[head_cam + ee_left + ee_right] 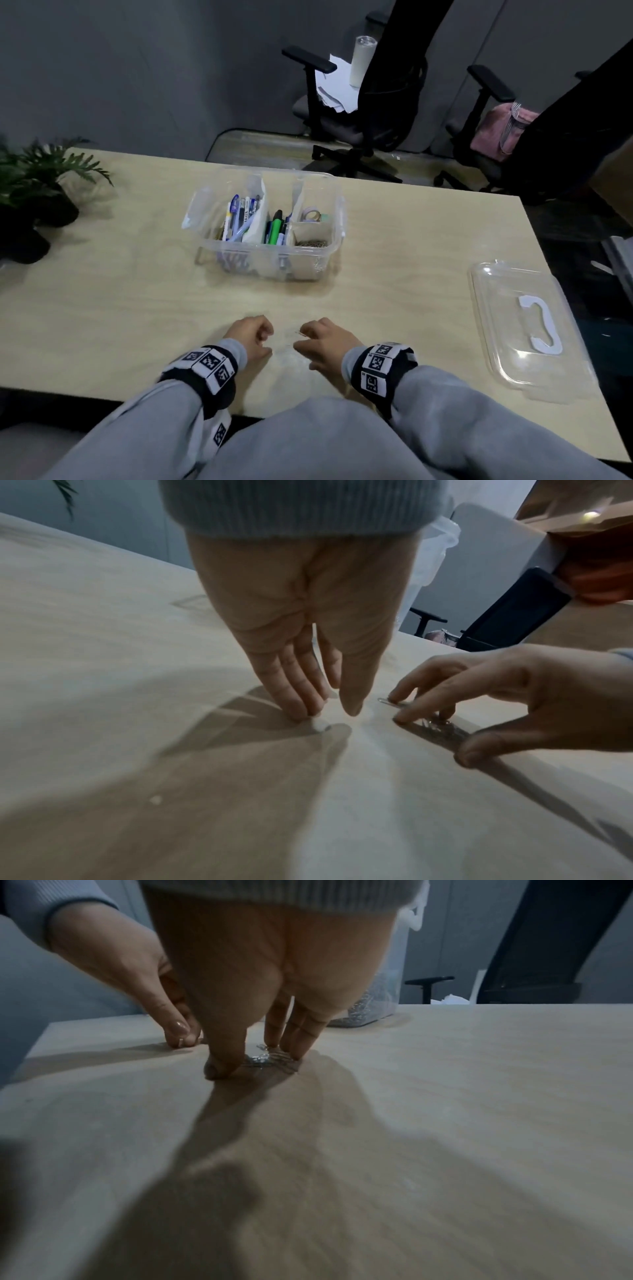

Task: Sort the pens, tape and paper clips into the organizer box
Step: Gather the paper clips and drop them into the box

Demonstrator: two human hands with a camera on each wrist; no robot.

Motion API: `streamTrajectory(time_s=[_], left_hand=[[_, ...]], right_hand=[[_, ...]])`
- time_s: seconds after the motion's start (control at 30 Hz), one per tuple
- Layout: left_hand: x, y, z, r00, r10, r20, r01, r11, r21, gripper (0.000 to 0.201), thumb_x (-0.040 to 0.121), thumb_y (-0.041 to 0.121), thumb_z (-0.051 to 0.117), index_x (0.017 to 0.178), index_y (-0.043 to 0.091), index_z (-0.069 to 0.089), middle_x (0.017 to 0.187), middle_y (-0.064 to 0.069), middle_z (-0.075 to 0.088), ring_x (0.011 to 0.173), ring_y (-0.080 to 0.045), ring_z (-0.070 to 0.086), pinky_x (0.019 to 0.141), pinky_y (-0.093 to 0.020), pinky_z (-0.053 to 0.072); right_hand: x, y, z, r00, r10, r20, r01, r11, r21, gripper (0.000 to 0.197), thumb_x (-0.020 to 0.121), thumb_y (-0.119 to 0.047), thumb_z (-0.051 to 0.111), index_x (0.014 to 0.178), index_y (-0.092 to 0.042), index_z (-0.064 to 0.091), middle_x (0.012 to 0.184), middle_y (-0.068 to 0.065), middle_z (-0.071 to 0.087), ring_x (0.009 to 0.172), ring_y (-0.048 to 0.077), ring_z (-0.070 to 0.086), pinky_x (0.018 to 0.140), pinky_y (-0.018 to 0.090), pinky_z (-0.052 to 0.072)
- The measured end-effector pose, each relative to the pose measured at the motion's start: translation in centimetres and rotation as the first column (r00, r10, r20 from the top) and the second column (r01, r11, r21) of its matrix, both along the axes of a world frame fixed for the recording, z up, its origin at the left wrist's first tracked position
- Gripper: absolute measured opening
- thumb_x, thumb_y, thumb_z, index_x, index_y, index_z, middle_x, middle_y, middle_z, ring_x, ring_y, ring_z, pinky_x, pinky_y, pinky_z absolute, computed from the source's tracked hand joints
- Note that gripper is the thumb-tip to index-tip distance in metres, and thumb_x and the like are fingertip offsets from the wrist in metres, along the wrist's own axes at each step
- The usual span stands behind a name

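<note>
The clear organizer box stands mid-table. It holds pens, markers, tape rolls and a compartment of paper clips. Near the front edge my left hand and right hand face each other on the table. The right hand has its thumb and fingers curled round a small heap of loose paper clips. One clip lies just beyond its fingertips. The left hand has its fingertips down on the wood, and in the right wrist view it seems to pinch a single clip.
The box's clear lid, with a white handle, lies at the table's right edge. A potted plant stands at the far left. Two office chairs are behind the table.
</note>
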State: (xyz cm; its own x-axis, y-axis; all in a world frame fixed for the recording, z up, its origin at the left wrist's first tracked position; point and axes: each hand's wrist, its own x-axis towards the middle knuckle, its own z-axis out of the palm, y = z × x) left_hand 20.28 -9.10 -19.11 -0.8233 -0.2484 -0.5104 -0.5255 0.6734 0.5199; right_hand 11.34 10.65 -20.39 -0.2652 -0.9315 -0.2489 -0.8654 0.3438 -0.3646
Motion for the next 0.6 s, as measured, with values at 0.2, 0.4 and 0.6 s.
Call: streamTrajectory(time_s=[0.2,0.4,0.6], left_hand=[[1.2,-0.1,-0.2,0.999,-0.036,0.022,0.037,0.998,-0.053,0.023,0.075,0.016,0.069,0.092,0.024,0.056,0.088,0.006,0.056,0.073,-0.009,0.051,0.075,-0.016,0.045],[0.3,1.1,-0.1,0.986,-0.157,0.059,0.163,0.982,-0.099,0.031,0.077,0.021,0.069,0.107,0.018,0.060,0.094,0.007,0.054,0.080,-0.009,0.051,0.078,-0.015,0.043],[-2.8,2.8,1.2,0.948,-0.289,0.129,0.308,0.937,-0.167,0.037,0.077,0.024,0.070,0.112,0.019,0.059,0.097,0.005,0.053,0.093,-0.015,0.055,0.090,-0.025,0.046]], right_hand=[[0.5,1.5,0.6,0.999,-0.040,-0.013,0.037,0.984,-0.176,0.012,0.083,-0.008,0.064,0.073,-0.011,0.071,0.086,0.005,0.068,0.077,0.028,0.061,0.059,0.024,0.048],[0.6,0.8,1.1,0.998,-0.041,-0.044,0.042,0.999,0.030,0.014,0.083,-0.002,0.057,0.086,-0.006,0.070,0.089,0.009,0.067,0.084,0.031,0.058,0.070,0.031,0.050],[0.1,0.7,1.8,0.948,-0.293,0.126,0.279,0.954,0.111,0.022,0.086,-0.007,0.047,0.100,-0.014,0.064,0.099,0.012,0.064,0.089,0.032,0.059,0.078,0.034,0.050]])
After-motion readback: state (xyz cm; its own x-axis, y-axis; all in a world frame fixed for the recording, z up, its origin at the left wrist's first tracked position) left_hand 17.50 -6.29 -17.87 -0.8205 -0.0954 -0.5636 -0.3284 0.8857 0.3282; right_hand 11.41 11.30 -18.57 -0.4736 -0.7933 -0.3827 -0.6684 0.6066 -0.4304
